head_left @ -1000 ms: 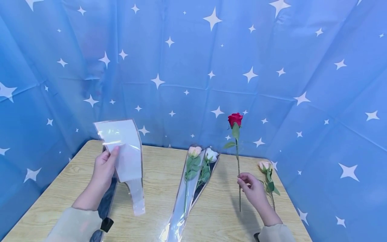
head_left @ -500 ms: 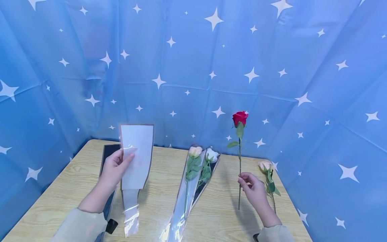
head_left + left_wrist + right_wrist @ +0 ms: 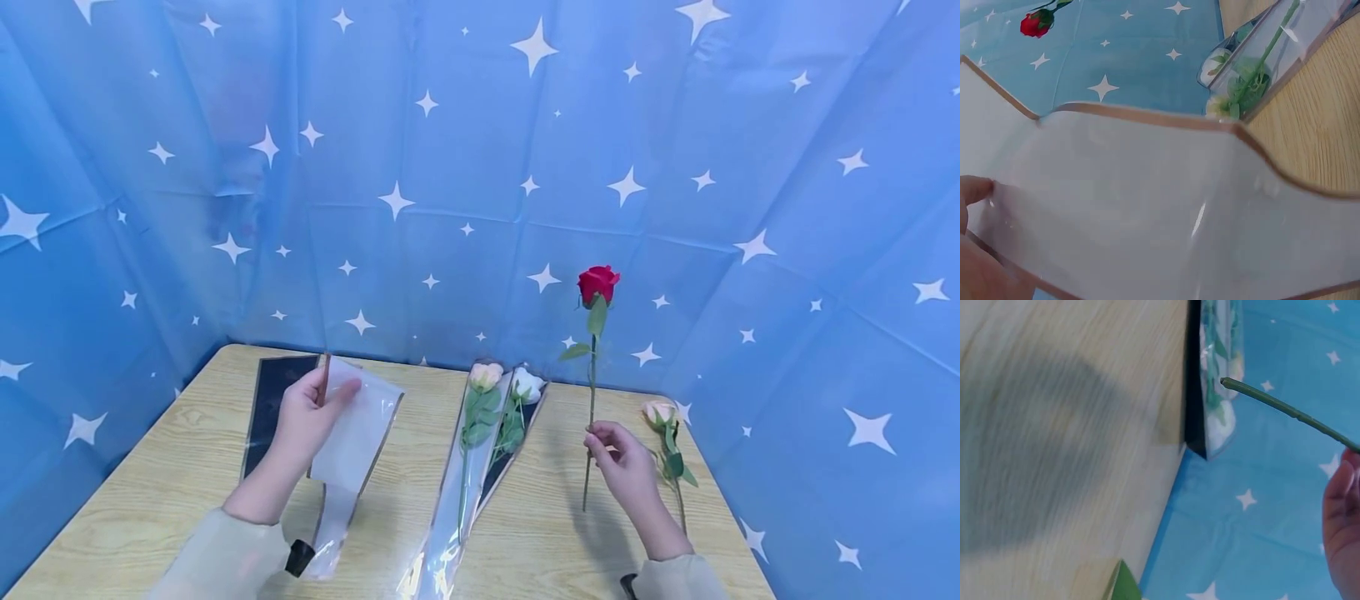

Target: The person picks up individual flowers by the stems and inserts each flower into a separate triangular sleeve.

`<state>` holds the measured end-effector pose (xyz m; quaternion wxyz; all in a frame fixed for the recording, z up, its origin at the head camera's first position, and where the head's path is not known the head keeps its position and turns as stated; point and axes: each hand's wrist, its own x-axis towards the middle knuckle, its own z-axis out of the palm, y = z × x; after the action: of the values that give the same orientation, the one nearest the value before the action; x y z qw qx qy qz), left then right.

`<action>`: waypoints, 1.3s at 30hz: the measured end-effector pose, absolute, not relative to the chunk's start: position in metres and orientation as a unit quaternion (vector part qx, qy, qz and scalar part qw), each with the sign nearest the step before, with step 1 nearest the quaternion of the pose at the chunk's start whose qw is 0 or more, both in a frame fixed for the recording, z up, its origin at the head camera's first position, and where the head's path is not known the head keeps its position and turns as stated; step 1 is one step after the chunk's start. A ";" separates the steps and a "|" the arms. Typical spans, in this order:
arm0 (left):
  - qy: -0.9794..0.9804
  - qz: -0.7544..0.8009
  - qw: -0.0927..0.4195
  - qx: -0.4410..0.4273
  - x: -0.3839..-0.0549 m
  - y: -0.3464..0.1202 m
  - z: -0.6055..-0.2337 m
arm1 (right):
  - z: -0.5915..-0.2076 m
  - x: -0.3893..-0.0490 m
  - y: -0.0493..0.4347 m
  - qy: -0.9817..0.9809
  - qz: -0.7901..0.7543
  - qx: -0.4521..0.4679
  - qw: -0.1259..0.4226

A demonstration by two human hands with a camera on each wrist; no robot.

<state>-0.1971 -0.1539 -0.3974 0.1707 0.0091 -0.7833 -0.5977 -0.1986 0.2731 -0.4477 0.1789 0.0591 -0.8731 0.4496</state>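
Thumb and fingers of my left hand (image 3: 309,421) pinch a white flower sleeve (image 3: 360,425) with a brown edge and a clear narrow tail, tilted over the left part of the table. Seen from the left wrist, the sleeve (image 3: 1129,194) fills most of the view, with the thumb pressed on its face. My right hand (image 3: 626,467) pinches the stem of a red artificial rose (image 3: 597,286), held upright with its bloom on top. Below the fingers the bare stem end (image 3: 1272,402) sticks out in the right wrist view.
Two wrapped flowers, a pale pink rose (image 3: 485,377) and a white rose (image 3: 527,386), lie mid-table in sleeves. A loose pale pink rose (image 3: 660,412) lies at the right. A dark sleeve (image 3: 277,400) lies under my left hand. A blue starry curtain (image 3: 465,150) surrounds the wooden table (image 3: 97,508).
My left hand has moved right and down with the white sleeve, which now tilts and shows less of its face. The red rose has shifted slightly right and up in my right hand.
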 end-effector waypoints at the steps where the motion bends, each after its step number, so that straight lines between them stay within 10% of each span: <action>1: -0.785 -0.594 0.175 0.012 -0.198 -0.152 -0.397 | -0.446 -0.199 0.271 -0.872 0.451 0.061 0.181; 39: -0.778 -0.600 0.187 -0.026 -0.208 -0.096 -0.396 | -0.378 -0.204 0.184 -0.680 0.650 0.204 0.272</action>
<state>-0.2082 -0.0957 -0.3963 0.1867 -0.0263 -0.7775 -0.5999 -0.2039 0.1841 -0.3781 0.2724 0.2039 -0.6798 0.6497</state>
